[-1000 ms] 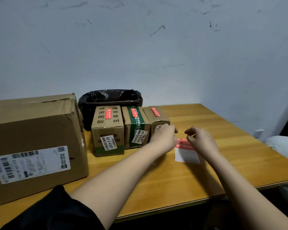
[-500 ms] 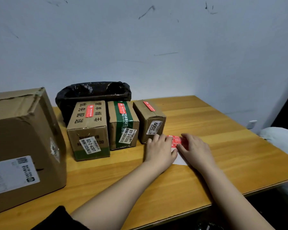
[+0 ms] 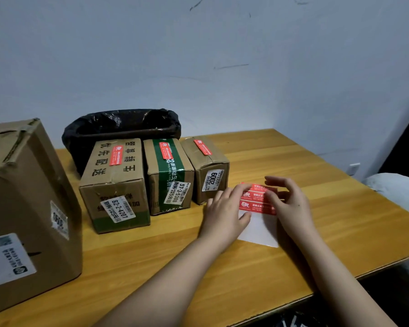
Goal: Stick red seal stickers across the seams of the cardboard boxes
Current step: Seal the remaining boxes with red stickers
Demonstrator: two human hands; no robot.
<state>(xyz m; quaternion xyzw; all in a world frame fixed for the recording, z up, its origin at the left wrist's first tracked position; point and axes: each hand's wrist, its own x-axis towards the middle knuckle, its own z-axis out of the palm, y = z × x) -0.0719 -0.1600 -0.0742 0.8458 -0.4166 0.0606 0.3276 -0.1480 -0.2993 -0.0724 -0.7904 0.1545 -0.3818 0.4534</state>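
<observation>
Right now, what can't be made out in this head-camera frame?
- Large brown cardboard box: left part cut by the frame edge.
- White backing sheet of red seal stickers: partly covered by left hand and right hand.
- Sticker print: too small to read.
- Black bag-lined bin: inside hidden.

The wooden worktop (image 3: 316,208) carries a large cardboard box (image 3: 21,208) at its left edge and a black-lined bin (image 3: 121,128) at the back edge. Three small sealed boxes (image 3: 165,175) stand side by side just before the bin. A white sticker sheet (image 3: 260,223) with red seals lies flat toward the front edge, right of the boxes.
</observation>
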